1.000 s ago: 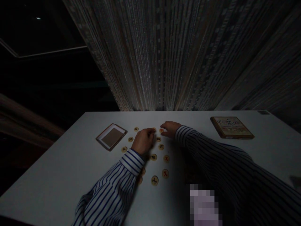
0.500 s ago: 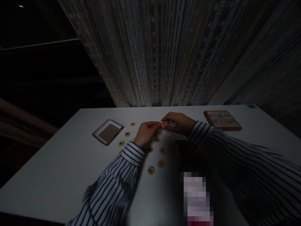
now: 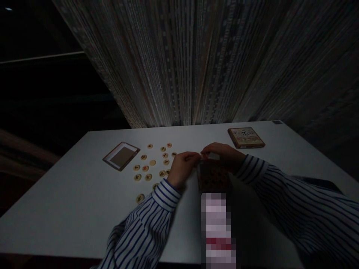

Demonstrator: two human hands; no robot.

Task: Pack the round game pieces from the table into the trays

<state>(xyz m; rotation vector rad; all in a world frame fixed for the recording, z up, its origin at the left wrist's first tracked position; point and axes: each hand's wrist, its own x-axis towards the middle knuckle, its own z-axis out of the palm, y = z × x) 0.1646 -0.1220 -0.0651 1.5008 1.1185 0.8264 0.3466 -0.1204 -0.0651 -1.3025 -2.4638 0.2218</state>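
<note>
Both my hands meet near the middle of the white table, fingertips together above the far edge of a dark box point(image 3: 214, 180) holding several round pieces. My left hand point(image 3: 182, 169) is closed in a pinch at one side of a small xiangqi piece point(image 3: 203, 157) with a red mark. Fingers of my right hand point(image 3: 224, 155) pinch the same piece from the other side; it is partly hidden and dim. Left of my left hand, several xiangqi pieces lie scattered, among them a black-marked piece point(image 3: 140, 198), a red-marked piece point(image 3: 145, 168) and a blank-faced piece point(image 3: 152, 163).
A shallow framed lid or tray point(image 3: 121, 156) lies at the left of the white table point(image 3: 70, 209). A flat box with a printed picture point(image 3: 246, 137) rests at the back right. Behind the table hangs a string curtain point(image 3: 185, 67). A blurred patch covers the front centre.
My hands have moved with the red-marked piece toward me and over the dark box. The view has shifted, and more of the scattered pieces show left of my left hand.
</note>
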